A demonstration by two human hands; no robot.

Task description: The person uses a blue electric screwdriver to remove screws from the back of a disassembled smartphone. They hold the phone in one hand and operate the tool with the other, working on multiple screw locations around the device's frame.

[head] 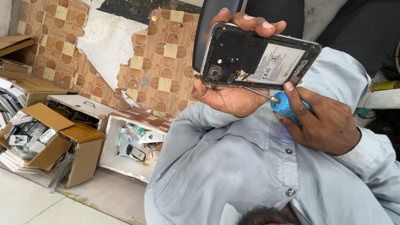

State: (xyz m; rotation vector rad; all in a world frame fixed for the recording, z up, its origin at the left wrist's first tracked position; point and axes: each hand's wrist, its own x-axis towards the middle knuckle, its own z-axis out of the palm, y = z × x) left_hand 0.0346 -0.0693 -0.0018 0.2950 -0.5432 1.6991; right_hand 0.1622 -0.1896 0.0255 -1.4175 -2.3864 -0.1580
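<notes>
My left hand [227, 98] holds a phone [258, 56] with its back cover off, fingers curled over the top edge and thumb at the lower left corner. The black inner frame, the camera module and a white-labelled battery face me. My right hand [323, 125] grips a screwdriver with a blue handle [285, 106]. Its thin metal shaft [256, 91] slants up to the left, and the tip meets the phone's lower edge. Both hands are raised in front of my light blue shirt [233, 166].
Open cardboard boxes [50, 137] with small phone parts stand at the left. A white drawer-like box [125, 160] beside them holds packets and a dark phone. Torn brown patterned floor covering [162, 58] lies behind. A yellow-handled tool [383, 85] lies at the right edge.
</notes>
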